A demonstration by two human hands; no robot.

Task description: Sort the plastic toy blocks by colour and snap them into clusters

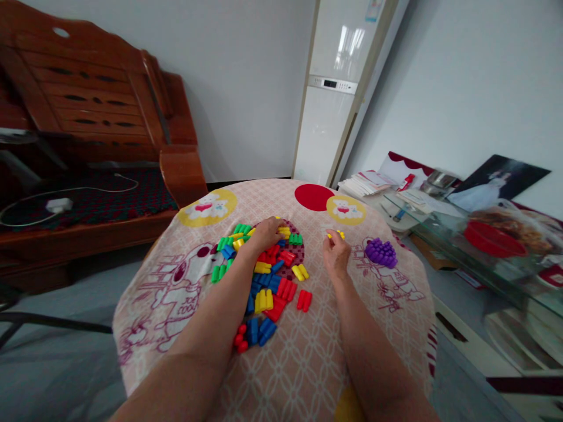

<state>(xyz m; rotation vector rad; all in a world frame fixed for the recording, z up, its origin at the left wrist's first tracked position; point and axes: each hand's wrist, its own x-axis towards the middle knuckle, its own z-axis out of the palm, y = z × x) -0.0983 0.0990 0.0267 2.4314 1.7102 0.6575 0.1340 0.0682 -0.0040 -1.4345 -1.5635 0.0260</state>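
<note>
My right hand is closed around a small yellow plastic block, which shows at its fingertips above the cloth. My left hand reaches over the far side of a loose pile of coloured blocks. Its fingers curl down on a yellow block, and the fingertips are partly hidden. Around it lie green blocks, blue blocks, red blocks and more yellow blocks, each made of joined tubes. Right of my right hand stands a tight cluster of purple blocks.
The round table wears a patterned tablecloth. A glass side table at the right holds papers, a red bowl and a photo. A wooden bench stands at the left, a white air conditioner behind.
</note>
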